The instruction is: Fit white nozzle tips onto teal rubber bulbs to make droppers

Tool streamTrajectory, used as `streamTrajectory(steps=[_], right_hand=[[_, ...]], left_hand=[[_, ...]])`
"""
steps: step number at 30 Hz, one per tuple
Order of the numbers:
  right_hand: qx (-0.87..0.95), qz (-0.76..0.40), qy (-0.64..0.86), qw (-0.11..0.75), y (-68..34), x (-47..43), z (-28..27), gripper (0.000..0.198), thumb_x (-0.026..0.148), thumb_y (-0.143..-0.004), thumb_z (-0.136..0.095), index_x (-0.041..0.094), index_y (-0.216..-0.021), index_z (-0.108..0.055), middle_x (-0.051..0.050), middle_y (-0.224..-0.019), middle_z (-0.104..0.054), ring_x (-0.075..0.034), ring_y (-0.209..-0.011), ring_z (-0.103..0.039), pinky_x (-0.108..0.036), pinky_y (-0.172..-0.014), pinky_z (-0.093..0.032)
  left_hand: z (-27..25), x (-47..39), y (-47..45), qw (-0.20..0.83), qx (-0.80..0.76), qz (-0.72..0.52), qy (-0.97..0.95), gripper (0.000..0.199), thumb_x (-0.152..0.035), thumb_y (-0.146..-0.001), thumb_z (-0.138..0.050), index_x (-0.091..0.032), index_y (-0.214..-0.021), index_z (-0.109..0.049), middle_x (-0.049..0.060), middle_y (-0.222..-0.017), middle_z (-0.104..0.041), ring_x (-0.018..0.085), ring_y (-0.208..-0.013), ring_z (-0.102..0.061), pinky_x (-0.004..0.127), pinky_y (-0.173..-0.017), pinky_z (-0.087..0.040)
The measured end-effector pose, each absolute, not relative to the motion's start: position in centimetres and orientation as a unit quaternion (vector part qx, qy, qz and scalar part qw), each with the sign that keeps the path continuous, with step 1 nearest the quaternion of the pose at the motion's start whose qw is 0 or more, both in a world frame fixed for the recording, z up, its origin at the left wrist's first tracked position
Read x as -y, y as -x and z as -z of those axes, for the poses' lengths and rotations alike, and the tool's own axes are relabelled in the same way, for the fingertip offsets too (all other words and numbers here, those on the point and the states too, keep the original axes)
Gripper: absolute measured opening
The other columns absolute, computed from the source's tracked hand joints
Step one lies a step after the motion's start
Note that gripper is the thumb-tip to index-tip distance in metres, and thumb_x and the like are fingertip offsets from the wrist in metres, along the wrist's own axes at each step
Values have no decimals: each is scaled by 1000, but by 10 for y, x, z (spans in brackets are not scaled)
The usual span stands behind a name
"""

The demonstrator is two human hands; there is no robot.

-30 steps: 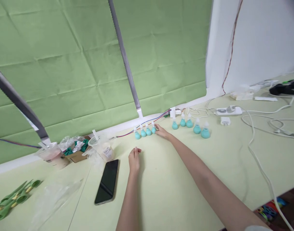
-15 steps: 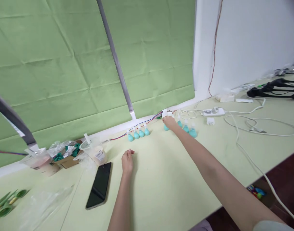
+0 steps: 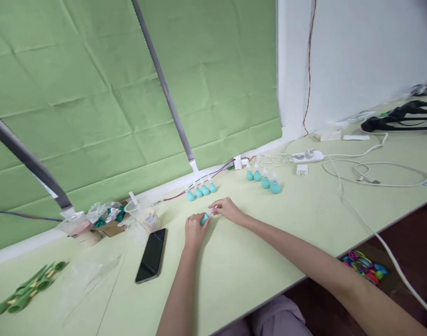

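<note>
My left hand (image 3: 195, 229) is closed around a small teal squeeze bulb (image 3: 204, 219), tilted with its clear tip up to the right. The fingers of my right hand (image 3: 227, 210) pinch the clear tip (image 3: 211, 211) of that bulb; the fingertips partly cover it. Just beyond my hands, several similar teal bulbs with clear tips (image 3: 205, 189) stand in a row along the back of the table. Farther right, a second group of several teal bulbs (image 3: 265, 182) stands upright.
A black phone (image 3: 150, 255) lies left of my left arm. Behind it stand a plastic drink cup (image 3: 147, 217) with a straw and a cardboard box (image 3: 111, 228). Green horn-shaped items (image 3: 31, 288) lie far left. At right are a power strip (image 3: 307, 156), a white charger (image 3: 302, 170) and loose cables.
My right hand has come back from the right-hand group with a teal bulb, to my left hand. The left hand has closed on this bulb. The view has shifted slightly.
</note>
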State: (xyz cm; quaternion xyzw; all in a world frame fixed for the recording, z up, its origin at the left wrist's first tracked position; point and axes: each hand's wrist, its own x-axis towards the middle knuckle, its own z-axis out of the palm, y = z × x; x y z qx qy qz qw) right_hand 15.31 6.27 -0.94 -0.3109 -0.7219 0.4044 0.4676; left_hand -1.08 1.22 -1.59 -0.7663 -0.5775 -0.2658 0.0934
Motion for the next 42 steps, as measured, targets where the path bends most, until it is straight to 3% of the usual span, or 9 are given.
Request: streamTrajectory(steps=[5,9,17,21,26,32,35,38,42], right_hand=[[807,-208,300,465,-159,-55,1,18,15,-77,-54,18,-87,-68,-4,-89,-70,-17,-83,-64,-30,-81,-48],[785,-153,332,500,-165,-57,2,12,18,-77,-57,20,-84,-66,-4,-91,-68,-17,-85,-62,-31,-81,-47],[645,-307,388,582,-186,-94,22,22,25,-75,-54,20,-94,-63,-5,-93,-60,-14,-75,-57,-26,-55,-52],[651,-377,399,524,-183,-93,29,17,26,-75,-55,19,-85,-67,-4,-84,-66,-15,-72,-61,-29,-68,-51],[731,-328,372,469,-178,-81,22,14,30,-72,-61,23,-81,-69,-1,-86,-68,-15,-75,-59,-30,-77,-45],[693,-406,303,512,-169,-76,17,22,35,-67,-65,18,-80,-69,-5,-85,-66,-13,-67,-57,-26,-65,-46],[652,-479,282,515,-165,-72,17,24,34,-63,-69,16,-79,-67,-3,-69,-65,-13,-61,-59,-27,-64,-47],[629,-510,277,517,-160,-65,15,27,33,-58,-72,16,-78,-67,-3,-66,-66,-15,-64,-62,-29,-66,-49],[626,-520,261,520,-152,-53,11,28,34,-58,-72,16,-78,-67,-4,-69,-67,-17,-65,-64,-30,-66,-51]], left_hand=[[13,-5,3,123,621,272,724,35,-47,-82,-42,-22,-86,-66,5,-73,-66,18,-70,-57,27,-64,-34],[13,-8,13,96,679,325,651,37,-51,-78,-44,-22,-78,-67,6,-64,-65,19,-62,-57,26,-58,-32],[11,-18,67,25,723,542,428,37,-48,-77,-45,-17,-93,-58,9,-85,-66,23,-85,-60,34,-75,-42],[24,-29,76,-67,722,529,441,25,-37,-72,-55,-17,-87,-55,7,-84,-64,20,-81,-61,33,-76,-45],[37,-39,78,-97,721,529,436,25,-32,-71,-58,-18,-90,-49,6,-91,-61,19,-87,-59,38,-82,-45],[15,-17,51,129,663,532,511,60,-32,-72,-58,-15,-125,-34,19,-134,-30,29,-128,-27,46,-102,-25],[3,-3,25,140,605,498,605,45,-33,-79,-50,-16,-120,-44,15,-126,-42,25,-117,-41,41,-99,-30],[3,0,1,-1,570,415,709,34,-37,-81,-47,-18,-108,-56,9,-101,-60,20,-88,-56,35,-86,-40],[8,-3,-12,-95,569,373,727,29,-40,-79,-49,-20,-92,-65,4,-82,-66,16,-70,-56,28,-72,-41]])
